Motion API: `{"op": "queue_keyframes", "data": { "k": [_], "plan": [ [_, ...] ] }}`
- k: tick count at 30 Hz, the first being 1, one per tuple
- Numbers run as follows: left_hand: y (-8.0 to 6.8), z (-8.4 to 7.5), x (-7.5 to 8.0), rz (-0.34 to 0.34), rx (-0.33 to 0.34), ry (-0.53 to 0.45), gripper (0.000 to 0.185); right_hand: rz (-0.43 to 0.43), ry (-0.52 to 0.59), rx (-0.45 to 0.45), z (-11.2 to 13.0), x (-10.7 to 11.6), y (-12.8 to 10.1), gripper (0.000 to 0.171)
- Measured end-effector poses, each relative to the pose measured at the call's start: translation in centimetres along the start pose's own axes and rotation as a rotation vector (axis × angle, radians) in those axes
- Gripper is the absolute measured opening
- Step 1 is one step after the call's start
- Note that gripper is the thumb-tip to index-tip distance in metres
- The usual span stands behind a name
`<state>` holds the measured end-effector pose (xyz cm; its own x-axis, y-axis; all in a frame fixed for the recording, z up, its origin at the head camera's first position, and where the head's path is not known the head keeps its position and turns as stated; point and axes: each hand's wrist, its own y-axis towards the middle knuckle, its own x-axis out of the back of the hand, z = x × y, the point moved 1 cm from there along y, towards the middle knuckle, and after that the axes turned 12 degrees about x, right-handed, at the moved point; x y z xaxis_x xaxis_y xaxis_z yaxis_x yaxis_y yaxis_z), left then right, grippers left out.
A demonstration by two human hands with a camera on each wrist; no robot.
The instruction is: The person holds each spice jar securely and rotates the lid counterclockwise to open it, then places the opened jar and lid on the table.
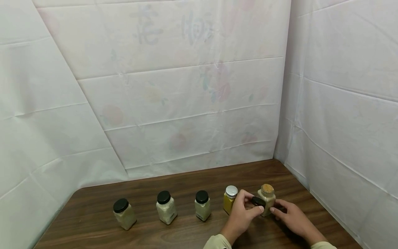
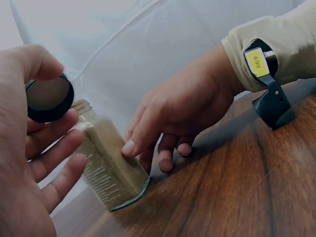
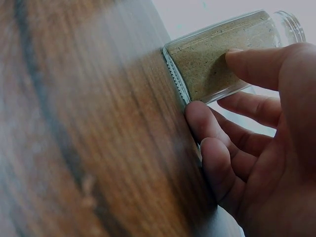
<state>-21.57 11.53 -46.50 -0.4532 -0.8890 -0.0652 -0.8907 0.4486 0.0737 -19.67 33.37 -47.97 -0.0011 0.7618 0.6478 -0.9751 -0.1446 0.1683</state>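
Observation:
A glass jar (image 1: 267, 197) of tan powder stands uncapped near the table's right end, also seen as the jar (image 2: 111, 170) and the jar (image 3: 220, 58). My left hand (image 1: 243, 211) pinches its black lid (image 1: 258, 201) just left of the jar's mouth; the left wrist view shows the lid (image 2: 48, 98) held between thumb and fingers of the left hand (image 2: 27, 173). My right hand (image 1: 290, 215) rests on the table to the jar's right. Its index finger (image 2: 140, 136) presses on the jar's side while the other fingers lie curled on the wood, as the right hand (image 3: 264, 148) shows.
Left of the uncapped jar stands a yellow-powder jar with a silver lid (image 1: 230, 200), then three pale-powder jars with black lids (image 1: 202, 205), (image 1: 166, 207), (image 1: 124, 213) in a row. White sheets wall the brown wooden table (image 1: 174, 235) at the back and right.

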Motion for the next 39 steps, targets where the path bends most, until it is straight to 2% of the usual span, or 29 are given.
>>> {"op": "queue_keyframes", "data": {
  "k": [8,14,20,29,39],
  "plan": [
    [-0.02,0.18,0.52,0.064,-0.032,0.032,0.033,-0.009,-0.002,0.001,0.15,-0.01,-0.1,0.053],
    [-0.08,0.18,0.83,0.109,-0.009,0.087,0.037,-0.016,0.009,-0.007,0.05,-0.19,-0.05,0.053],
    [-0.12,0.16,0.74,0.137,-0.035,0.185,0.039,-0.008,0.017,-0.015,0.06,-0.07,-0.05,0.054],
    [-0.23,0.03,0.37,0.115,-0.13,0.412,0.04,-0.028,0.01,-0.004,0.05,-0.13,-0.12,0.052],
    [-0.48,-0.25,0.06,0.137,-0.121,0.549,0.039,-0.012,0.056,0.047,-0.31,-0.07,-0.29,0.044]
  ]
}}
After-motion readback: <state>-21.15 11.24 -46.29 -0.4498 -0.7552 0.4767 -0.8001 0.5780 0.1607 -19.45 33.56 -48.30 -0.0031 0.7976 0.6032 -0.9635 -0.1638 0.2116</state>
